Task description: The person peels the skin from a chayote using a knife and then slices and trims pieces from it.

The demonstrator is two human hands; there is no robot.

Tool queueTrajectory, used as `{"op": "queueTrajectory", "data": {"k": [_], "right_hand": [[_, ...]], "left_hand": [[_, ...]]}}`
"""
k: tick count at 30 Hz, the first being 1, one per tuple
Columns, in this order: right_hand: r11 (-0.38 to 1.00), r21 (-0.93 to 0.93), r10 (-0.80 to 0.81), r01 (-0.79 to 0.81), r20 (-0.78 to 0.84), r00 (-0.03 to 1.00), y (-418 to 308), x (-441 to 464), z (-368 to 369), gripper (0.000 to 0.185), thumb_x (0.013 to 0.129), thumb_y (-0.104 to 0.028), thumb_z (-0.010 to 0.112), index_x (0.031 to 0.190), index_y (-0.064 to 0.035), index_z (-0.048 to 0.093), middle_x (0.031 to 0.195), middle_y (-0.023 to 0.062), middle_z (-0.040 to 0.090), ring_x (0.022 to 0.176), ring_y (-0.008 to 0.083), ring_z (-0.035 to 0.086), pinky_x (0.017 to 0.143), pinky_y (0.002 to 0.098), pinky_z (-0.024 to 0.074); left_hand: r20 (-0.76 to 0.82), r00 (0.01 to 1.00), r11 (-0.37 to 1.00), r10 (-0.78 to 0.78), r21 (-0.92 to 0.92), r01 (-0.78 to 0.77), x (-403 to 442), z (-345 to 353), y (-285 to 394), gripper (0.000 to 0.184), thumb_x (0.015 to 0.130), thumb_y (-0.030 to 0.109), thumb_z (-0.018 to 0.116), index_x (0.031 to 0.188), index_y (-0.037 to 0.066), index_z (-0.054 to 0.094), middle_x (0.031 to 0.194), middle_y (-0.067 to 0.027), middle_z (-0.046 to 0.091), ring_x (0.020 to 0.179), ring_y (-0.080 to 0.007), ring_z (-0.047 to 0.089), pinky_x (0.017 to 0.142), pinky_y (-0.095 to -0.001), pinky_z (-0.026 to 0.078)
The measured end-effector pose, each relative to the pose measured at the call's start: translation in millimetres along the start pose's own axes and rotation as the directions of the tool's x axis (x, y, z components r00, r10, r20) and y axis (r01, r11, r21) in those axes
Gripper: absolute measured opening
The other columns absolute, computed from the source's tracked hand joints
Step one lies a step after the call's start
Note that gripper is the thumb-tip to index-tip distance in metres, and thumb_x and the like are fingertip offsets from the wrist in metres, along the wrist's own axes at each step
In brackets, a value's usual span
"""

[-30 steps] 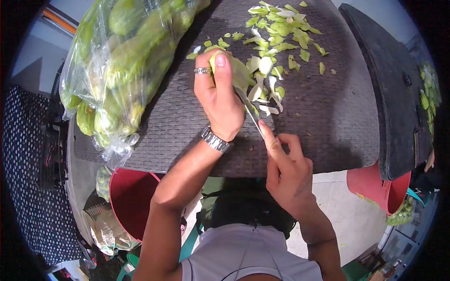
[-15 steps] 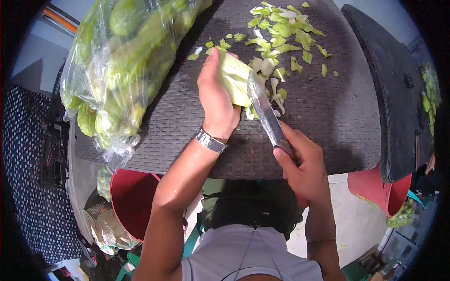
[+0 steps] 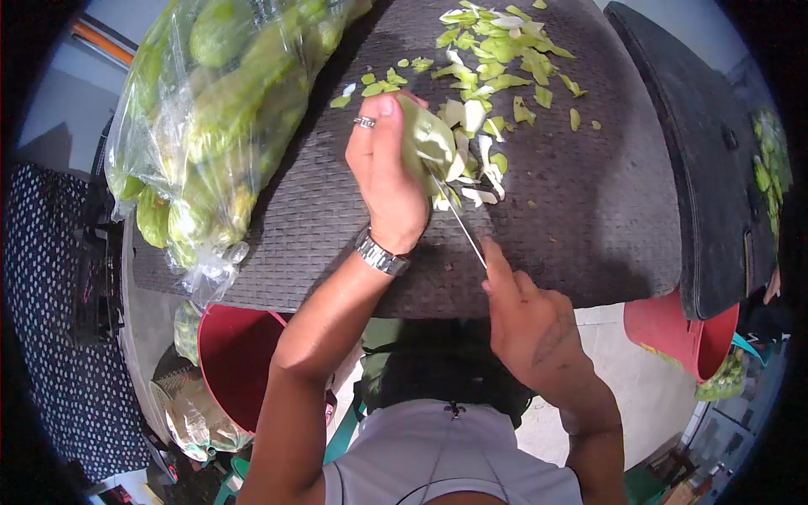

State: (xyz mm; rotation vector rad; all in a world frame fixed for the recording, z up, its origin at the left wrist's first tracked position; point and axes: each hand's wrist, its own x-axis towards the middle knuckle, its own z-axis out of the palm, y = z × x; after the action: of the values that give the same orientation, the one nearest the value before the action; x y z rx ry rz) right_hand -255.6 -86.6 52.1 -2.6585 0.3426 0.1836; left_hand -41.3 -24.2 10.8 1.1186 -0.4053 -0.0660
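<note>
My left hand [image 3: 385, 172], with a ring and a metal watch, is wrapped round a pale green, peeled chayote [image 3: 423, 135] above the table. In my right hand [image 3: 530, 324] is a knife [image 3: 459, 217], its blade edge-on to me and its tip against the chayote's lower right side. My fingers hide the knife's handle. White and green peelings [image 3: 484, 164] lie just beyond the blade, some close beside the chayote. A clear plastic bag of whole chayotes [image 3: 227, 118] rests on the table, left of my left hand.
The dark woven table [image 3: 589, 227] has more green peelings [image 3: 505, 50] scattered at its far side. A black chair back [image 3: 673, 126] stands at the right. Below the table edge are a red bucket [image 3: 240, 353] on the left and another red bucket [image 3: 682, 341] on the right.
My right hand has turned the knife from flat to edge-on, lowering its tip along the chayote. My left hand has rolled the chayote slightly. Another white slice lies by the chayote.
</note>
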Motion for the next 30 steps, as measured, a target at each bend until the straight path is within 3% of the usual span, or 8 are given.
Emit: {"op": "queueTrajectory", "data": {"k": [3,15,21,24,25,27,28,30], "right_hand": [[0.999,-0.033,-0.022,0.022,-0.013,1.0,-3.1,-3.5,0.2,0.063,0.095,-0.008,0.058,0.154,0.0003,0.038,0.102,0.0204,0.07,0.076,0.0347,0.075,0.068,0.0461,0.0602],[0.989,-0.148,-0.009,0.023,0.096,0.995,-10.0,-1.2,-9.2,0.062,0.094,-0.01,0.059,0.152,0.0024,0.039,0.097,0.0168,0.068,0.079,0.0312,0.075,0.071,0.0447,0.0595],[0.996,-0.07,0.05,-0.055,-0.068,0.996,-11.6,8.3,6.7,0.051,0.096,-0.008,0.063,0.144,-0.0041,0.05,0.096,0.0177,0.07,0.077,0.0391,0.071,0.073,0.0485,0.0561],[0.99,0.122,-0.045,0.07,-0.193,0.98,9.7,13.3,21.0,0.039,0.1,-0.01,0.061,0.137,-0.0023,0.054,0.089,0.016,0.074,0.061,0.0311,0.069,0.058,0.0414,0.0549],[0.934,0.358,0.04,-0.008,-0.081,0.996,13.6,15.9,8.4,0.035,0.1,-0.011,0.06,0.133,-0.0011,0.056,0.086,0.0166,0.073,0.06,0.0286,0.07,0.057,0.0408,0.0552],[0.657,0.721,0.119,-0.218,0.186,0.975,21.2,21.0,-26.1,0.028,0.102,-0.013,0.06,0.126,0.0013,0.06,0.079,0.0177,0.073,0.059,0.0236,0.071,0.055,0.0396,0.0557],[0.443,0.836,0.166,-0.324,0.279,0.946,31.6,20.5,-26.7,0.023,0.104,-0.017,0.06,0.118,0.0013,0.062,0.08,0.0147,0.074,0.055,0.0136,0.065,0.048,0.0318,0.0509],[0.341,0.911,0.218,-0.23,0.161,0.963,48.8,21.5,-18.2,0.022,0.106,-0.019,0.057,0.118,-0.0001,0.061,0.082,0.011,0.073,0.051,0.0103,0.059,0.046,0.0269,0.0474]], "left_hand": [[-0.014,0.998,0.998,0.058,0.022,-0.058,0.4,-0.5,0.7,0.034,0.109,0.03,0.05,0.101,0.001,0.065,0.096,-0.0068,0.069,0.086,-0.0129,0.06,0.08,-0.0293,0.048],[-0.013,0.996,0.994,0.088,0.069,-0.087,0.8,-3.8,1.6,0.034,0.11,0.029,0.049,0.101,0.001,0.065,0.095,-0.0057,0.067,0.084,-0.0116,0.058,0.078,-0.0287,0.047],[-0.045,0.994,0.989,0.102,0.109,-0.097,-0.5,-0.3,-5.0,0.03,0.109,0.03,0.057,0.099,0.002,0.065,0.09,-0.0021,0.065,0.08,-0.008,0.055,0.074,-0.0262,0.046],[0.001,1.0,0.991,-0.002,0.133,0.002,3.4,-4.4,-5.3,0.027,0.107,0.029,0.062,0.099,0.003,0.067,0.086,-0.0018,0.065,0.076,-0.0085,0.058,0.071,-0.0264,0.047],[-0.004,0.995,0.994,-0.104,0.018,0.104,5.5,-4.8,-2.7,0.027,0.107,0.028,0.062,0.099,0.003,0.067,0.085,-0.0023,0.066,0.074,-0.0093,0.059,0.071,-0.0268,0.048],[0.023,0.954,0.931,-0.3,-0.211,0.298,11.7,-4.7,3.8,0.026,0.106,0.028,0.063,0.098,0.003,0.068,0.084,-0.0033,0.068,0.072,-0.011,0.063,0.07,-0.0274,0.05],[0.046,0.929,0.914,-0.367,-0.167,0.369,16.4,-11.0,-4.7,0.042,0.104,0.043,0.059,0.1,0.002,0.064,0.087,-0.0103,0.07,0.078,-0.0232,0.071,0.076,-0.0366,0.058],[0.04,0.868,0.842,-0.495,-0.223,0.491,18.7,-9.8,-0.3,0.042,0.104,0.044,0.057,0.102,0.002,0.064,0.086,-0.0112,0.07,0.079,-0.0261,0.072,0.081,-0.0401,0.059]]}}
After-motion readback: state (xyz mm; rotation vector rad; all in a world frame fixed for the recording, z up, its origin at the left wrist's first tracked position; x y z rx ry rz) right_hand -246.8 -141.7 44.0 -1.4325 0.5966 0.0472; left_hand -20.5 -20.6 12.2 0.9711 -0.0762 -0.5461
